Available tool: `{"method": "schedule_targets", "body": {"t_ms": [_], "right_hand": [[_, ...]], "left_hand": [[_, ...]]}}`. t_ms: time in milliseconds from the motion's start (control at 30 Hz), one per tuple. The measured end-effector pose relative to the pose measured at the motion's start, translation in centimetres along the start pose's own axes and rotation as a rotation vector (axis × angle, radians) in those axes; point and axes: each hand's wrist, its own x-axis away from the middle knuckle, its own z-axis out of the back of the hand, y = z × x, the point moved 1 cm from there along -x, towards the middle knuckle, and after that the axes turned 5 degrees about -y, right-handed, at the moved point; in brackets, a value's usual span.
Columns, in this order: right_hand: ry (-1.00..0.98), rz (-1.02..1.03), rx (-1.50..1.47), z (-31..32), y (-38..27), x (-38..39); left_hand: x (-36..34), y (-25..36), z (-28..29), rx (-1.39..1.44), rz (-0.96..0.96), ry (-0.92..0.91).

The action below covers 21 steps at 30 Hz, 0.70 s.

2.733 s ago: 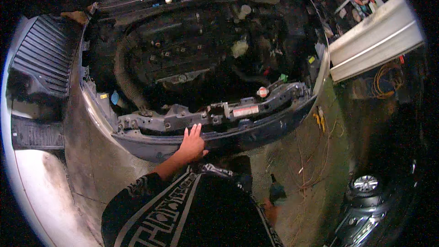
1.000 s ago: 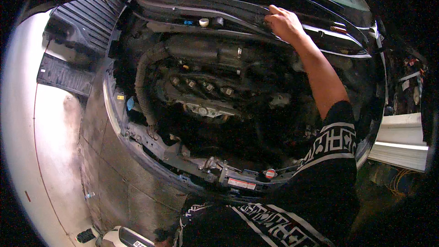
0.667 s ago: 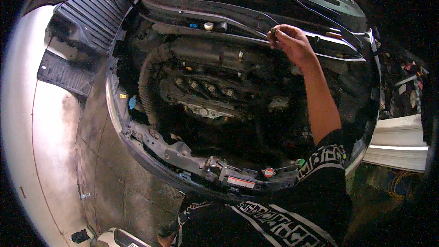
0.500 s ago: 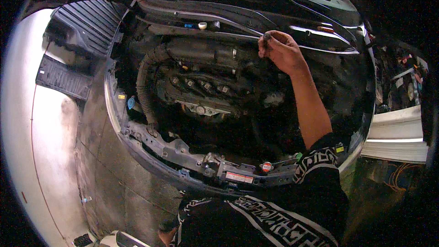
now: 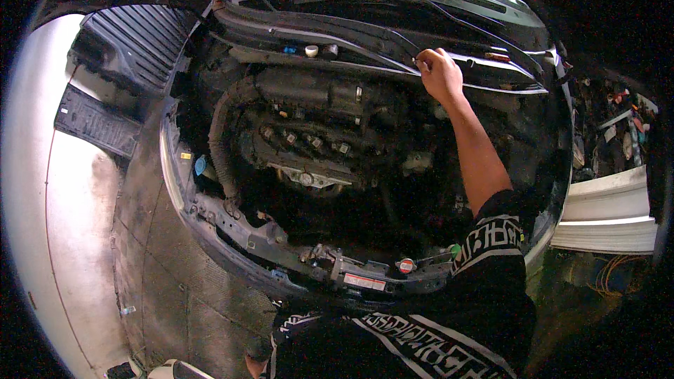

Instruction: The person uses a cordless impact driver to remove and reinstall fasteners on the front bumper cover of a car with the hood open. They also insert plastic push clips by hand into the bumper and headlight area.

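Observation:
Under the windshield, my right hand (image 5: 439, 70) is at the edge of the car's cowl panel (image 5: 351, 42), its fingers pinched on something small that I cannot make out. My arm reaches over the dark engine bay, which holds an engine (image 5: 302, 154) with a ribbed intake hose (image 5: 219, 126). A small white cup-like piece (image 5: 312, 50) and a blue piece (image 5: 289, 50) lie on the cowl, left of the hand. My left hand (image 5: 254, 365) hangs low by my body, mostly hidden, so its fingers cannot be judged.
The front crossmember (image 5: 281, 238) runs along the near edge of the bay. At left are ribbed black trays or liners (image 5: 130, 42) and a pale surface (image 5: 77, 238). At right stand white panels (image 5: 604, 203), cluttered items (image 5: 618, 133) and coiled orange hose (image 5: 611, 274).
My left hand has left the front edge and dropped low. My right hand has reached to the cowl, drawn back slightly with something dark pinched in it, then moved up to the cowl edge again.

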Motion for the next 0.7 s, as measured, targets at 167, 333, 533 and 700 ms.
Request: {"method": "schedule_targets", "body": {"t_ms": [167,333,533,700], "right_hand": [[0.033,0.293,0.057,-1.3,-1.4,-3.8],[-0.012,0.380,-0.034,-1.2,-1.7,-6.1],[-0.165,0.362,0.175,1.6,0.8,-5.5],[-0.226,0.125,0.251,3.2,1.7,-4.8]], "left_hand": [[-0.6,0.8,-0.2,0.008,0.019,-0.004],[-1.4,1.3,-0.3,0.021,0.047,-0.022],[-2.6,2.0,-0.3,0.027,0.054,-0.037],[-3.6,2.6,0.2,0.016,0.045,-0.045]]}}
